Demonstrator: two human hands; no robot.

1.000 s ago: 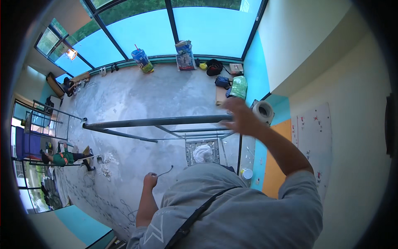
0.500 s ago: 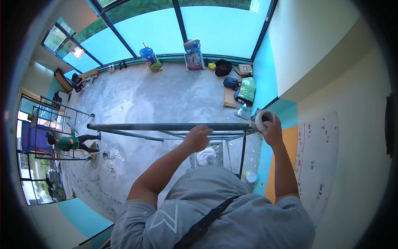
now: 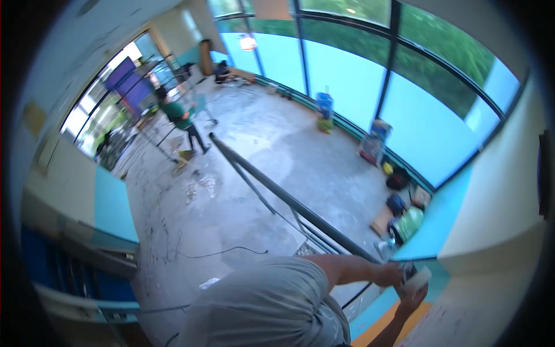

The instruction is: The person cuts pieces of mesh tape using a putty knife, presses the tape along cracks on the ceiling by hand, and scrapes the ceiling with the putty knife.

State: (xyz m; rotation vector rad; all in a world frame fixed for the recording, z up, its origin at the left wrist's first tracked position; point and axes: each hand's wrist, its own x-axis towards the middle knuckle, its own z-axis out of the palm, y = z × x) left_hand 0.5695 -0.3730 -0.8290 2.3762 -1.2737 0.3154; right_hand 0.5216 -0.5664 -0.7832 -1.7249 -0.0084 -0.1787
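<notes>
At lower right, my right hand (image 3: 411,298) is closed on a pale roll (image 3: 421,281), which has a hollow centre in the earlier view. Just left of it, my left hand (image 3: 388,275) is closed at a dark, blurred piece (image 3: 409,269) beside the roll; what exactly its fingers hold is unclear. Both hands are close together at the near end of a long dark metal scaffold rail (image 3: 289,199), which runs diagonally away toward the upper left. My grey shirt hides part of the floor below.
A person in green (image 3: 176,113) stands by another metal frame; another person (image 3: 221,72) crouches at the far corner. Bags (image 3: 409,224) and sacks (image 3: 373,144) line the tall windows. A cable (image 3: 225,253) and debris (image 3: 199,185) lie on the dusty floor. A wall (image 3: 485,208) rises at right.
My view has swung round, so the rail now runs diagonally. My left hand has moved rightward to join my right hand at the roll. The person in green is now more upright in view.
</notes>
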